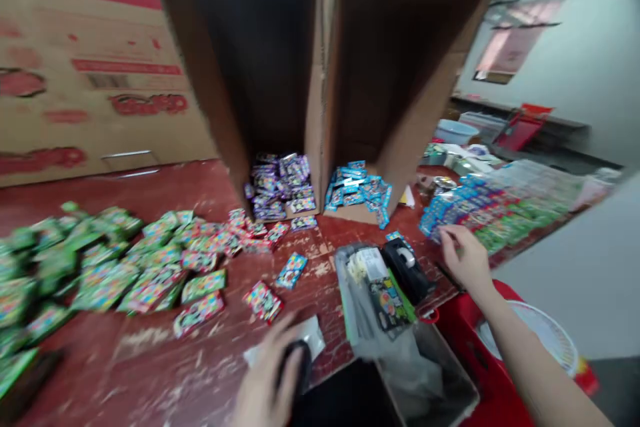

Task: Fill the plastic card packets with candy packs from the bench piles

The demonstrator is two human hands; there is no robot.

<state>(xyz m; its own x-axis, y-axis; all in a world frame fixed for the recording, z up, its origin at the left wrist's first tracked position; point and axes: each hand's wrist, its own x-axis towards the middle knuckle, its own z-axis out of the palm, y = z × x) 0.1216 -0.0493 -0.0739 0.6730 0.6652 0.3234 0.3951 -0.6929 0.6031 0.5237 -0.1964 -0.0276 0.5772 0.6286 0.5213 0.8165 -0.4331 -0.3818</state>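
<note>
My left hand (270, 373) is low in the middle, blurred, its fingers curled around a dark rounded object (301, 365) whose kind I cannot make out. Under that hand lies a clear plastic bag (314, 336). My right hand (465, 257) reaches out to the right, fingers closed in a pinch at the near edge of the rows of blue, red and green packets (480, 213). What it pinches, if anything, is hidden. Between the hands, a grey tray (345, 280) holds clear bags and a black printed pouch (387, 300). A black stapler-like tool (407, 270) lies beside them.
Two upright cardboard boxes (323, 80) hold purple packets (280, 183) and blue packets (355, 187). Green and red packets (115, 253) spread over the left of the red table (165, 367). A red stool (467, 337) with a white basket (540, 330) stands at the right.
</note>
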